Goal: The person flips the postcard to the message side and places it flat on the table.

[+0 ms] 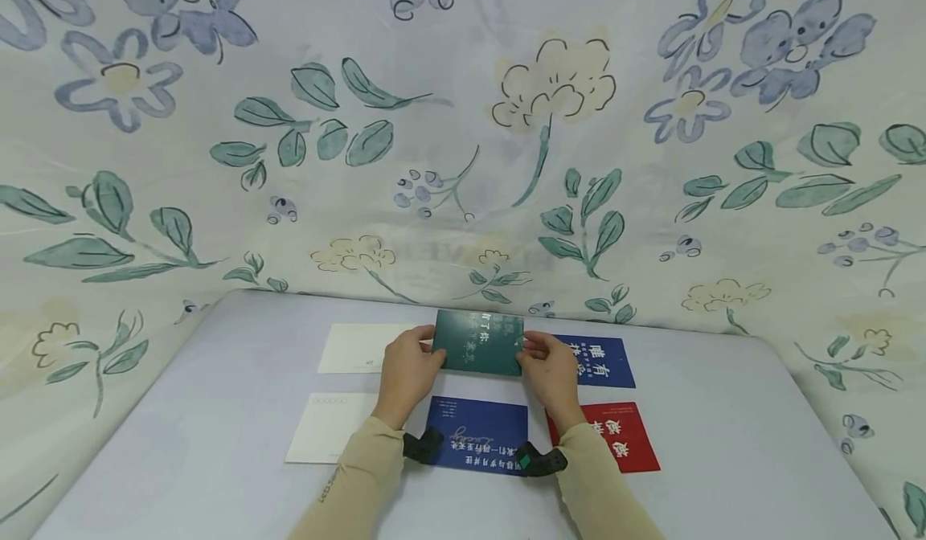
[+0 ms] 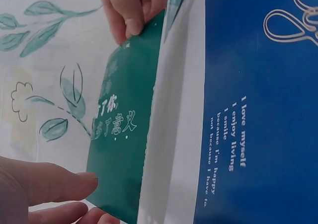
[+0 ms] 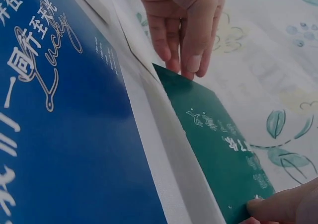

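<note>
Both hands hold a green postcard point(image 1: 479, 344) with pale Chinese lettering, one at each short end, over the back middle of the table. My left hand point(image 1: 407, 370) pinches its left end between thumb and fingers. At the right end, my right hand point(image 1: 551, 370) pinches it the same way, thumb on the printed face. In the left wrist view the card point(image 2: 126, 134) is tilted up, its lower edge near the white tabletop. A blue postcard point(image 1: 477, 423) with white writing and a gold "Lucky" script lies flat nearer the body, between the forearms.
Two cream-coloured cards lie at left, a back one point(image 1: 350, 349) and a front one point(image 1: 329, 427). At right lie another blue card point(image 1: 608, 367) and a red card point(image 1: 637, 439), partly covered by the right hand and forearm. Floral cloth point(image 1: 463, 162) hangs behind the white table point(image 1: 195, 443).
</note>
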### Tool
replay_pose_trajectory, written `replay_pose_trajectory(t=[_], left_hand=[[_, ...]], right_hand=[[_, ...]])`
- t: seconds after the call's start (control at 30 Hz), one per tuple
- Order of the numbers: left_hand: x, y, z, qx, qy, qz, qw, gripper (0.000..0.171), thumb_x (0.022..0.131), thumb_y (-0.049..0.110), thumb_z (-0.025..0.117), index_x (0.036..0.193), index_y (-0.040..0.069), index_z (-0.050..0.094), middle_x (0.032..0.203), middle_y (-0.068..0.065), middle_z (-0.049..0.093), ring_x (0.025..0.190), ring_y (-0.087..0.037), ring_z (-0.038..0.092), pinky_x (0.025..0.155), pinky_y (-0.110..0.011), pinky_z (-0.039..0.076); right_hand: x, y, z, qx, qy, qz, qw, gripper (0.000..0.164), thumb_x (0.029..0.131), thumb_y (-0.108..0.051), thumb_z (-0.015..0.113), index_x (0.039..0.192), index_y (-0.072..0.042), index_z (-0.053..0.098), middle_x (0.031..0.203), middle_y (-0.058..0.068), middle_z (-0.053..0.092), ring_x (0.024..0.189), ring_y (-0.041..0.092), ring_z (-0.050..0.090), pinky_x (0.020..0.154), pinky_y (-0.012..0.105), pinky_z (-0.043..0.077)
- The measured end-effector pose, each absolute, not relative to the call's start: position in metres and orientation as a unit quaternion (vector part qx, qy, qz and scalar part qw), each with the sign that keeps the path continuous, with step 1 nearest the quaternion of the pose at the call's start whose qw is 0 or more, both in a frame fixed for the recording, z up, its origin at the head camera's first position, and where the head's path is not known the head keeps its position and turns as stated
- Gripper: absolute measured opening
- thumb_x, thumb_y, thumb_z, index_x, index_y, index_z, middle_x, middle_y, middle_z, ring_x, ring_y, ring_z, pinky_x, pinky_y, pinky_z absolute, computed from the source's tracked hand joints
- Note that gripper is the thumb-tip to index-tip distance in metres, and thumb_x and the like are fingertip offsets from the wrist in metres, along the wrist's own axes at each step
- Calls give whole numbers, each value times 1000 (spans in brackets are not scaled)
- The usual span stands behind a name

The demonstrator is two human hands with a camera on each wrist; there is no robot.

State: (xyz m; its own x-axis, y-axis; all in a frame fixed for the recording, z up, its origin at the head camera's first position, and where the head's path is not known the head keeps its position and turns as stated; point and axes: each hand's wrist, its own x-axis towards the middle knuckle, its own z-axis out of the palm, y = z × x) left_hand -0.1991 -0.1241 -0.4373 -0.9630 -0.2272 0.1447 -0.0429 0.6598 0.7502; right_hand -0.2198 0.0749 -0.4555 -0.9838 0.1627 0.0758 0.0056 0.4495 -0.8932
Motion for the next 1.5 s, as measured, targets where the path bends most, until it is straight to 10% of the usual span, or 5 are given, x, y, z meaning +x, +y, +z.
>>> replay_pose_trajectory(t=[1.5], left_hand=[[-199,-122,-435,82,-892,-422,139,41,82,11,67,120,0,59,112,-12,62,93,-23,60,77,-38,50]], right_hand=[[-218,72,-453,-54,-836,539,83,33,83,-12,67,115,-9,63,101,7,65,94,20,61,81,36,52]])
